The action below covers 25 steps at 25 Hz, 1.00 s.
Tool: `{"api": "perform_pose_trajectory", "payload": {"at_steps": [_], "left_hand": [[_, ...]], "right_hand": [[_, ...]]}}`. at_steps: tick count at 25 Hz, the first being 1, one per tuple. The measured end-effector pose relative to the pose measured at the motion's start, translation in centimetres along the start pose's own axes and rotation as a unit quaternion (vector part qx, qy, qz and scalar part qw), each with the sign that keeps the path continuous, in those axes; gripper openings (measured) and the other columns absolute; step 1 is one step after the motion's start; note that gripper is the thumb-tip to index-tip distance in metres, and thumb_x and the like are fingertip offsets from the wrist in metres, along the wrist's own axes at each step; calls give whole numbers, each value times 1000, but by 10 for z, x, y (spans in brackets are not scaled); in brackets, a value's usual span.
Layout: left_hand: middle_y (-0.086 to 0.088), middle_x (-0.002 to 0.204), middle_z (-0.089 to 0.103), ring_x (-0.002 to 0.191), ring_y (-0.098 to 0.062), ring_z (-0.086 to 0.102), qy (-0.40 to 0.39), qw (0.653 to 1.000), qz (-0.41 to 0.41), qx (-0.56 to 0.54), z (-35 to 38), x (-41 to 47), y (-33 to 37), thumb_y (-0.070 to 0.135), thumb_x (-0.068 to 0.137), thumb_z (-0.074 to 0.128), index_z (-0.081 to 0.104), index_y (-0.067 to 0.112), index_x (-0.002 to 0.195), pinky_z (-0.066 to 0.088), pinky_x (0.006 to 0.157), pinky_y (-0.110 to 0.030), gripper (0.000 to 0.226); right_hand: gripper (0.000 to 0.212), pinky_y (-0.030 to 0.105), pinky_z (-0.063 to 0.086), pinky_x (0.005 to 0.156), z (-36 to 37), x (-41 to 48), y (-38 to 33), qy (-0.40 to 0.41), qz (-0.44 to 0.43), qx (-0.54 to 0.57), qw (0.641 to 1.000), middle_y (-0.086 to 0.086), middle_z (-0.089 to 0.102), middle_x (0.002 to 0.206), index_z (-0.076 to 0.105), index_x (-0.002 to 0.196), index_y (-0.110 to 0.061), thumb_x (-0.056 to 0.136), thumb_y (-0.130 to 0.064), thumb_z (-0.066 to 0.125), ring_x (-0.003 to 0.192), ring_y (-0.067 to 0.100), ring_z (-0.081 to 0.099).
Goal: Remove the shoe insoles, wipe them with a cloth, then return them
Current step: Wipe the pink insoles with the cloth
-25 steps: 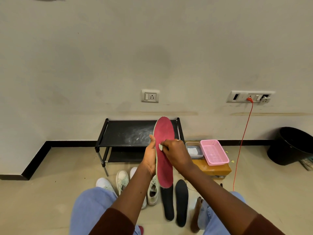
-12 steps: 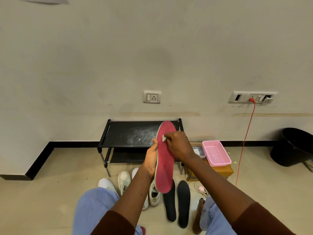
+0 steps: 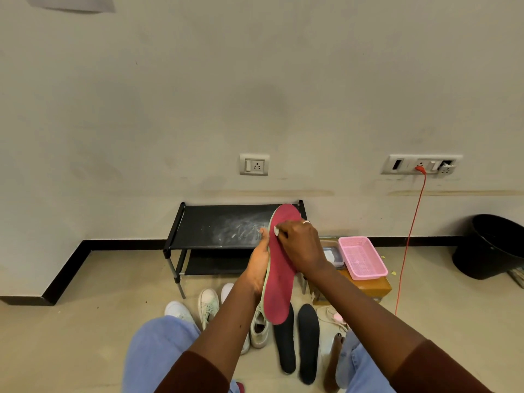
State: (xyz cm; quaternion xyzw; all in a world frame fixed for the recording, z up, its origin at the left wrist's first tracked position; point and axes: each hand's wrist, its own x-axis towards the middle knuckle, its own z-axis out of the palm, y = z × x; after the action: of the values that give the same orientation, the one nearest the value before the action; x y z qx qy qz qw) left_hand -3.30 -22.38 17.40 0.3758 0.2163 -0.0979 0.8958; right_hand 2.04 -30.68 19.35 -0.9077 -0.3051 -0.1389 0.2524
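The long red foam insole stands nearly upright in front of the person, its toe end over the black two-tier metal shoe rack. The left hand grips it along its left edge, while the right hand is clenched on a small white cloth pressed to the red face. Over the last second that hand has climbed from mid-sole to near the toe — a wiping stroke almost run out, so this face is probably close to done. Two black flat insoles lie side by side on the beige tiled floor below, just beside the white lace-up sneakers — none returned yet.
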Motion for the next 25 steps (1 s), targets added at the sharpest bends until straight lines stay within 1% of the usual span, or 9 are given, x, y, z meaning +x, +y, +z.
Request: {"api": "perform_pose_trajectory", "payload": {"at_steps": [3, 6, 8, 11, 14, 16, 19, 22, 25], "left_hand": [[-11, 80, 70, 71, -22, 69, -3, 1000, 7, 6, 2, -2, -1, 51, 98, 22, 53, 9, 122, 58, 58, -29, 58], [-9, 70, 72, 62, -20, 70, -1, 1000, 11, 17, 1, -4, 3, 50, 99, 19, 51, 8, 121, 58, 54, -28, 58], [-9, 67, 71, 61, -20, 70, 3, 1000, 18, 14, 0, -2, 5, 49, 99, 17, 50, 6, 123, 57, 54, -27, 59], [-11, 79, 70, 79, -24, 65, 22, 999, 23, 5, -2, 3, 9, 53, 98, 15, 43, 1, 136, 53, 72, -33, 70], [-14, 96, 64, 91, -26, 60, 43, 999, 20, 15, -3, 4, 11, 63, 92, 11, 46, 2, 133, 48, 79, -34, 81], [-15, 97, 64, 93, -26, 60, 41, 999, 9, 20, -1, 6, 9, 63, 92, 15, 49, 3, 130, 48, 79, -34, 79], [-13, 87, 65, 84, -23, 61, 43, 998, -3, 36, 4, 6, 6, 55, 97, 19, 52, 6, 121, 51, 73, -32, 64], [-6, 68, 70, 66, -18, 67, 46, 997, -8, 57, 4, 6, 2, 56, 96, 16, 60, 15, 106, 56, 59, -27, 61], [-5, 57, 67, 53, -14, 66, 40, 996, -2, 82, 0, 5, 2, 61, 94, 11, 60, 4, 101, 54, 51, -22, 74]], "right_hand": [[23, 35, 50, 72, -3, 10, 2, 0, 12, 5, 1000, 17, 68, 70, 71, 79, 0, 88, -3, 51, 62, 30, 60], [24, 37, 48, 83, 0, 10, 3, -12, -2, 20, 1000, 17, 69, 86, 70, 94, -1, 91, -2, 47, 75, 32, 63], [25, 37, 49, 79, 1, 5, 1, -35, -20, 23, 999, 17, 68, 88, 70, 95, -1, 90, -2, 46, 76, 32, 62], [27, 36, 49, 69, 5, -5, -6, -57, -71, 31, 995, 18, 67, 79, 72, 92, 0, 87, -2, 45, 67, 32, 61], [25, 35, 49, 73, 6, -10, -7, -73, -69, 44, 994, 16, 68, 79, 72, 91, -1, 88, -2, 47, 68, 28, 62], [25, 32, 48, 66, 6, -8, -5, -45, -53, 55, 996, 13, 67, 70, 73, 82, -3, 87, -6, 49, 59, 25, 60], [27, 30, 46, 58, 6, 0, -5, -12, -29, 26, 999, 12, 62, 61, 71, 70, -3, 85, -9, 49, 50, 23, 55], [26, 27, 42, 49, 5, 12, -1, 1, -4, -10, 1000, 12, 60, 55, 66, 59, -3, 77, 2, 48, 46, 24, 55], [25, 34, 47, 60, 5, 20, 5, -19, 14, -9, 1000, 17, 62, 64, 68, 67, 1, 79, 8, 47, 56, 29, 57]]}}
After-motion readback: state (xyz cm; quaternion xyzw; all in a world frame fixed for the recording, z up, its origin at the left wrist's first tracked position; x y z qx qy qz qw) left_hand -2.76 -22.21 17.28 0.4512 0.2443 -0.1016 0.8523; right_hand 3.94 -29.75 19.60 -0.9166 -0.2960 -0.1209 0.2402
